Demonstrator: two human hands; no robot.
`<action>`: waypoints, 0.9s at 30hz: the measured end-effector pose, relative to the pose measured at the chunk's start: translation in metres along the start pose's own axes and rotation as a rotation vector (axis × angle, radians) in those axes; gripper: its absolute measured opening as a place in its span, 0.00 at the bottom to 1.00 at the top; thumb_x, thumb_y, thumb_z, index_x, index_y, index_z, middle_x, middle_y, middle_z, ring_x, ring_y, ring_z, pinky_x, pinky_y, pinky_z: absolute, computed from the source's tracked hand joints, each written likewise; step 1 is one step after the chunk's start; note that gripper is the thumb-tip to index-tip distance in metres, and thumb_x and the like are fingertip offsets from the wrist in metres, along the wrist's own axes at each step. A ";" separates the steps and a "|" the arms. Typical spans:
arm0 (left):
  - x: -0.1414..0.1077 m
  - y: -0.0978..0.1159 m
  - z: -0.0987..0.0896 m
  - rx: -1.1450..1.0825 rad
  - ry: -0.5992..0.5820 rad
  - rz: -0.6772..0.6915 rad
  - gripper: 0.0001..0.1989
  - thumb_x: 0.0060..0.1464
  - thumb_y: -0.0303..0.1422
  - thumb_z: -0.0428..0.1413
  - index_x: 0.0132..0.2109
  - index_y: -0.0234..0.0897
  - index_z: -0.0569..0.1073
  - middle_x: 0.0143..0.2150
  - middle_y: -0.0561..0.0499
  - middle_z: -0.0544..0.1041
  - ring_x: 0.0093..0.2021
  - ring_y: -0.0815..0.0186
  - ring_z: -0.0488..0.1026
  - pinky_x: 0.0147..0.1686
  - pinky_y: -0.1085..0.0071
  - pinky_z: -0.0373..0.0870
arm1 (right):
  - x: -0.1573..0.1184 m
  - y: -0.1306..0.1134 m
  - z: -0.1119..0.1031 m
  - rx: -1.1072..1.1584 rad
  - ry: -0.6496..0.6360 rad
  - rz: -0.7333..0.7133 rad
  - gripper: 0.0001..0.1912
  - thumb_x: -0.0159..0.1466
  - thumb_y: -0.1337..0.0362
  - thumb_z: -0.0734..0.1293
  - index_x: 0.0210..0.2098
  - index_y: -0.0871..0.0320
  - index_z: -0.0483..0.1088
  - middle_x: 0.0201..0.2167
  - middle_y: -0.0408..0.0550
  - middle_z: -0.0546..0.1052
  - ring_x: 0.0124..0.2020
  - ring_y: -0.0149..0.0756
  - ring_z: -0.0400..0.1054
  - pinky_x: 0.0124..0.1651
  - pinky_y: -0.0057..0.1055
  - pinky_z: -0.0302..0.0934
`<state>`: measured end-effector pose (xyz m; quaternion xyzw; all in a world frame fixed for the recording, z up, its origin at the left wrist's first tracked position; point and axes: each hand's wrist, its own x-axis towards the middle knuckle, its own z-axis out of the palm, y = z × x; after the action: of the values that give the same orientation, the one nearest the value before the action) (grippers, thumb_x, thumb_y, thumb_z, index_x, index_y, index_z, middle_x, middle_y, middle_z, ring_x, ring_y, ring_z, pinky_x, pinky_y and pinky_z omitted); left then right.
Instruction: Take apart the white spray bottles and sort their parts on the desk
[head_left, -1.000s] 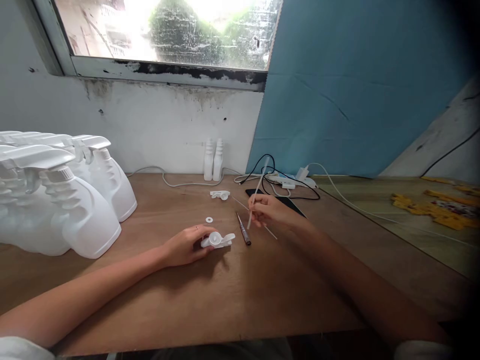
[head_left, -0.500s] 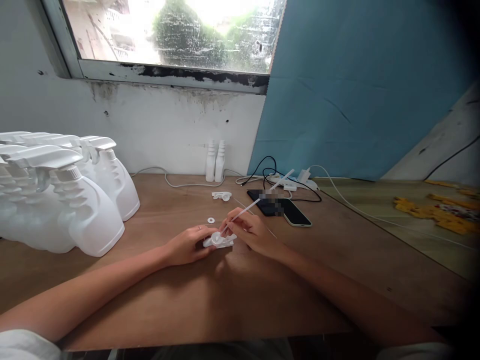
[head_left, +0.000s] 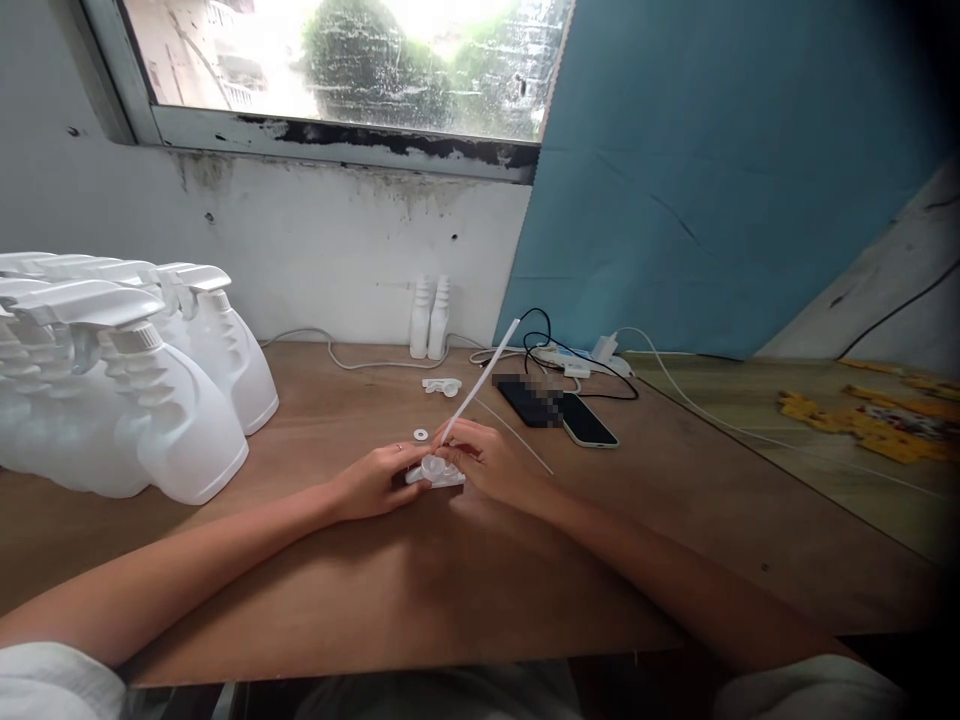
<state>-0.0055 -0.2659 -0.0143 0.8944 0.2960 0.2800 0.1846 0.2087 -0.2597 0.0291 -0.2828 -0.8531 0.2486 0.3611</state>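
Observation:
A white plastic spray head (head_left: 433, 467) lies on the brown table in front of me, with my left hand (head_left: 384, 482) gripping its left side. From the right, my right hand (head_left: 484, 458) pinches the lower end of a thin white tube (head_left: 480, 382) at the spray head. The tube leans up and to the right. Fingers hide where the tube meets the part. A small white ring (head_left: 421, 435) lies just behind my hands, and another white plastic piece (head_left: 442, 387) lies farther back.
White spray bottles (head_left: 191, 430) stand grouped at the left. Two slim white bottles (head_left: 429, 320) stand by the wall. Two phones (head_left: 589, 420), cables and a power strip (head_left: 611, 362) are at the back right. A second thin tube (head_left: 517, 438) lies right of my hands.
The tube in my right hand has swung to a steeper angle, its upper end now farther left and higher. My right hand has shifted slightly left, closer to my left hand.

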 end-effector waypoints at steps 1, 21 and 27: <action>0.000 0.000 0.000 -0.007 0.001 -0.002 0.24 0.60 0.35 0.50 0.62 0.40 0.62 0.44 0.46 0.72 0.39 0.67 0.69 0.41 0.73 0.66 | 0.000 0.002 0.002 0.008 0.007 0.013 0.11 0.66 0.62 0.60 0.32 0.61 0.70 0.31 0.45 0.72 0.33 0.29 0.64 0.35 0.24 0.57; 0.000 0.004 -0.003 -0.081 0.000 0.007 0.21 0.59 0.36 0.51 0.59 0.39 0.67 0.43 0.47 0.73 0.39 0.67 0.69 0.41 0.74 0.66 | 0.002 0.007 0.009 0.194 -0.098 0.100 0.11 0.63 0.61 0.62 0.27 0.60 0.63 0.24 0.41 0.65 0.24 0.25 0.58 0.26 0.22 0.55; 0.003 0.006 -0.008 -0.241 0.084 -0.111 0.20 0.59 0.36 0.49 0.56 0.34 0.71 0.38 0.46 0.76 0.35 0.67 0.69 0.38 0.72 0.67 | 0.003 0.010 0.010 0.304 -0.050 0.195 0.18 0.63 0.51 0.62 0.29 0.61 0.63 0.25 0.41 0.66 0.21 0.24 0.60 0.24 0.23 0.57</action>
<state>-0.0057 -0.2670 -0.0037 0.8354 0.3165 0.3403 0.2933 0.2029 -0.2526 0.0183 -0.3001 -0.7829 0.4155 0.3526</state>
